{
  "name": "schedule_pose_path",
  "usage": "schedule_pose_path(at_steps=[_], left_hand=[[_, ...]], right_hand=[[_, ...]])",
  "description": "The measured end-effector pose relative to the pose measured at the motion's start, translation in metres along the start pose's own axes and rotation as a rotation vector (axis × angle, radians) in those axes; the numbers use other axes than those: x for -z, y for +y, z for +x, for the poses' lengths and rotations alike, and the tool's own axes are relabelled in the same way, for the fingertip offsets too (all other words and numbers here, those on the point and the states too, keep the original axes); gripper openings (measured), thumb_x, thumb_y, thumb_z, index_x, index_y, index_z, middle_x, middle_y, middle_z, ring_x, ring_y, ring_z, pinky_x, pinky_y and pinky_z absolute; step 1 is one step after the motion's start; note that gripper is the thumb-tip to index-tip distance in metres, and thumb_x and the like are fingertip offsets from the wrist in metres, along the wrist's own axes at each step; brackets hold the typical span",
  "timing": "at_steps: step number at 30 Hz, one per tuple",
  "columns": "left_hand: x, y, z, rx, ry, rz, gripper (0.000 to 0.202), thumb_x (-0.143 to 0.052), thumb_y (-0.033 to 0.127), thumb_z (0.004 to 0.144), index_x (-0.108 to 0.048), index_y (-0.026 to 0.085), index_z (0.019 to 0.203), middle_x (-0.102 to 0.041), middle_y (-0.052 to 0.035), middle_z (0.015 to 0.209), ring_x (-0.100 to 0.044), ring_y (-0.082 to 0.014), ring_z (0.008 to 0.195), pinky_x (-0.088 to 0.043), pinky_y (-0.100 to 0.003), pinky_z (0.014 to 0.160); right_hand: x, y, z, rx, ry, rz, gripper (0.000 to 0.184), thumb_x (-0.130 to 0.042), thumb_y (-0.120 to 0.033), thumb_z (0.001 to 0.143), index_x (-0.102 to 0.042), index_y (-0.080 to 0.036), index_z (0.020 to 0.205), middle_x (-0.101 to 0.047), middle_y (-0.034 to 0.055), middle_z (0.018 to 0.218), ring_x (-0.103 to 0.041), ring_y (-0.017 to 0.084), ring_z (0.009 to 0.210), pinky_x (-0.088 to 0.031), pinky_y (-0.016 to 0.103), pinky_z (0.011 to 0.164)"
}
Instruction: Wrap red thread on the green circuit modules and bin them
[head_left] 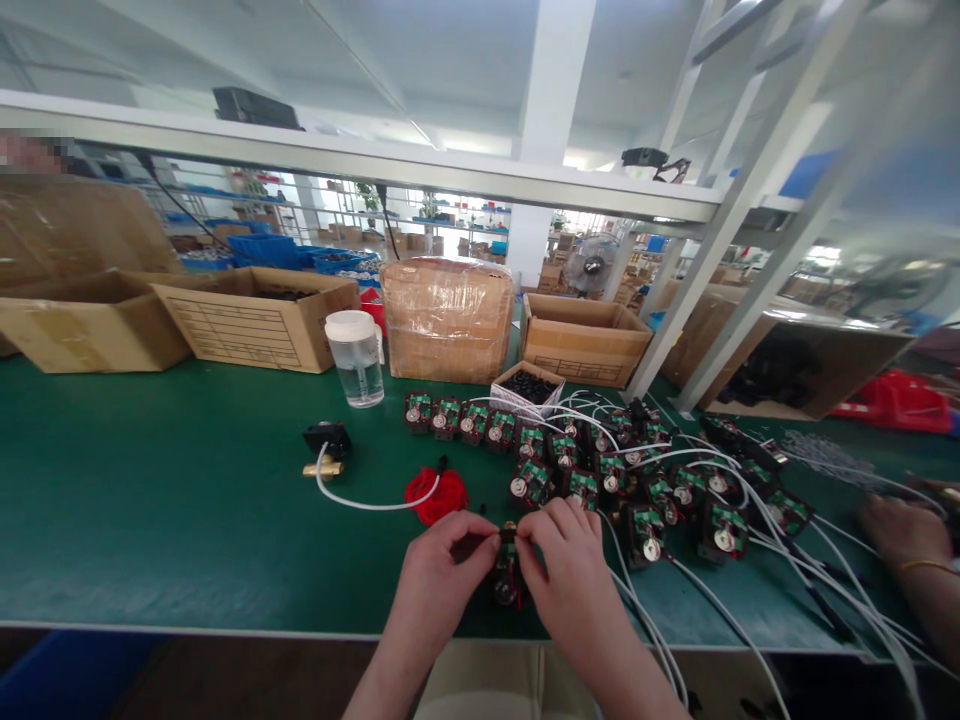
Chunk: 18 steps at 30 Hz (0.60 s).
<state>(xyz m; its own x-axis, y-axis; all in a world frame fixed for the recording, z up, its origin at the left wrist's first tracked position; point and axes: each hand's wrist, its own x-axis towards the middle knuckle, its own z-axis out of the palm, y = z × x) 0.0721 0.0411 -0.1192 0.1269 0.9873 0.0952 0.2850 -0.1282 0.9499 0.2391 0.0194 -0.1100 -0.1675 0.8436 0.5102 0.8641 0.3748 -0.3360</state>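
Note:
My left hand (pixel 442 570) and my right hand (pixel 566 570) meet near the front edge of the green table (pixel 165 500). Both pinch one small black module (pixel 508 578) with a green circuit board and a brass tip between the fingertips. Several like modules (pixel 600 470) with white cables lie in rows just beyond my right hand. A red ring-shaped part (pixel 437 495) sits just beyond my left hand, with a white cable running to a lone black and brass module (pixel 326 447).
A clear jug with a white lid (pixel 356 357), a small box of black parts (pixel 527 388) and several cardboard boxes (pixel 255 318) stand at the back. Another person's hand (pixel 904 530) rests at the right edge. Metal frame struts (pixel 720 250) rise from the table.

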Motion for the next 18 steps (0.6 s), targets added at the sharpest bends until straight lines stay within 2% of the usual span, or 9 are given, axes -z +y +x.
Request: schedule_pose_path(at_steps=[4,8,13,18], left_hand=[[0.0,0.002,0.0,0.0,0.0,0.009,0.013,-0.064,0.032,0.08,-0.073,0.022,0.082,-0.073,-0.0009,0.079,-0.07,-0.0188,0.076,-0.054,-0.028,0.073],[0.002,0.0,-0.001,0.002,-0.016,-0.017,0.017,-0.062,0.026,0.08,-0.074,0.023,0.09,-0.077,-0.0018,0.088,-0.073,-0.0193,0.083,-0.057,-0.029,0.08],[0.005,-0.008,-0.008,0.013,-0.035,-0.056,0.028,-0.056,0.023,0.08,-0.075,0.025,0.101,-0.079,-0.0024,0.101,-0.074,-0.0198,0.094,-0.058,-0.031,0.088],[0.002,-0.011,-0.014,0.025,-0.003,-0.157,0.034,-0.057,0.021,0.079,-0.072,0.023,0.109,-0.078,-0.004,0.108,-0.074,-0.0203,0.1,-0.059,-0.033,0.092]], right_hand=[[-0.001,0.002,0.0,-0.036,0.007,0.134,0.019,-0.065,-0.005,0.087,-0.058,-0.022,0.084,-0.057,0.0015,0.087,-0.05,0.023,0.088,-0.034,0.038,0.08],[-0.003,0.002,0.002,-0.028,0.012,0.198,0.021,-0.067,-0.002,0.085,-0.063,-0.023,0.088,-0.059,0.0007,0.09,-0.052,0.023,0.089,-0.034,0.038,0.081],[-0.005,0.002,0.003,0.027,0.023,0.216,0.019,-0.066,-0.006,0.088,-0.067,-0.025,0.091,-0.058,0.0008,0.088,-0.052,0.022,0.087,-0.034,0.039,0.081],[-0.006,0.003,0.003,0.076,0.013,0.186,0.015,-0.06,-0.008,0.092,-0.063,-0.022,0.089,-0.056,0.0025,0.089,-0.05,0.023,0.088,-0.035,0.04,0.08]])
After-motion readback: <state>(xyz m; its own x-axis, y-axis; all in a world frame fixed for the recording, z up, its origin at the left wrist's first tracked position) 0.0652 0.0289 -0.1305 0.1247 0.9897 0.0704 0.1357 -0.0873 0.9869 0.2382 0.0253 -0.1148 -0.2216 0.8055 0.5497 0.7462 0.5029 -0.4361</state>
